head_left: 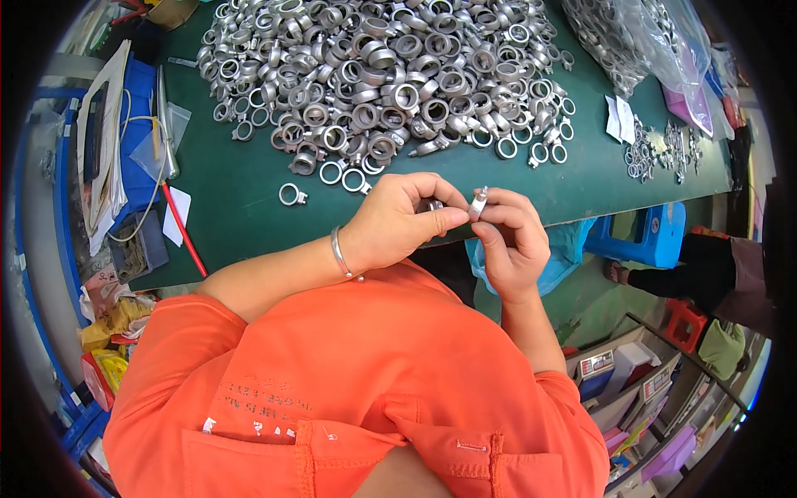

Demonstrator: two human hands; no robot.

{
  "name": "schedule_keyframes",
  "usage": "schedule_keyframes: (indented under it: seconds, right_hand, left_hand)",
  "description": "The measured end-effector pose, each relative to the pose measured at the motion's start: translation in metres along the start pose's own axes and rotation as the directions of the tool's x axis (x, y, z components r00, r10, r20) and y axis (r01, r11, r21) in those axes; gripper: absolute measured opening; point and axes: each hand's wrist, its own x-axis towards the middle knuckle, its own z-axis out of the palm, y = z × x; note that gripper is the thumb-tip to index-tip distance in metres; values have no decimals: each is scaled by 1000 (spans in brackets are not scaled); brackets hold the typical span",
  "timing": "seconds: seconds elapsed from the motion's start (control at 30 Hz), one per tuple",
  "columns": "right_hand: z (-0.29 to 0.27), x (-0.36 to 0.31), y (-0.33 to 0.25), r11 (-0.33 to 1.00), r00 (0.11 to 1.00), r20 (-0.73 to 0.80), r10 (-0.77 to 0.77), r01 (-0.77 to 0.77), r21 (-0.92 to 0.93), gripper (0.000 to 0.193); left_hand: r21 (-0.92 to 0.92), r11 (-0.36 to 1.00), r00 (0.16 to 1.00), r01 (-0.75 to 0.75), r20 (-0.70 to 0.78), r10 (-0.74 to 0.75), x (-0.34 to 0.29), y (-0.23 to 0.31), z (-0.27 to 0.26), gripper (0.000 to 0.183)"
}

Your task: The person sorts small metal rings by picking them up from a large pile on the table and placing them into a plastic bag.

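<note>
Right hand [508, 241] pinching small metal ring [478, 202], tilted upright

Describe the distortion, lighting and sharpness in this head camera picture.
Head view: fisheye bends the green table edge and blacks out the corners; even light, soft glints on the heap of metal rings; left hand and right hand sharp at centre, rim softer.

A single head-worn fisheye looks steeply down, close over the hands, at the green table [241, 199].
</note>
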Motion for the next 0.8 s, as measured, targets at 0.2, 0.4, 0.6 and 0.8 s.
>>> schedule_keyframes:
  seconds: [0.2, 0.4, 0.6, 0.8]
  right_hand:
    - [4, 0, -3, 962, 981, -77, -177, 156, -225, 27]
    - [5, 1, -6, 915, 972, -22, -233, 212, -344, 26]
    - [7, 1, -8, 906, 971, -20, -239, 216, -365, 26]
    - [8, -1, -9, 895, 968, -6, -249, 228, -384, 25]
  left_hand:
    - [-12, 999, 998, 42, -43, -43, 0, 2, 1, 15]
    - [3, 1000, 999, 17, -51, -17, 0, -2, 0, 17]
    - [52, 999, 999, -5, -51, 8, 0, -5, -2, 18]
    - [76, 993, 994, -90, -59, 95, 0, -12, -2, 17]
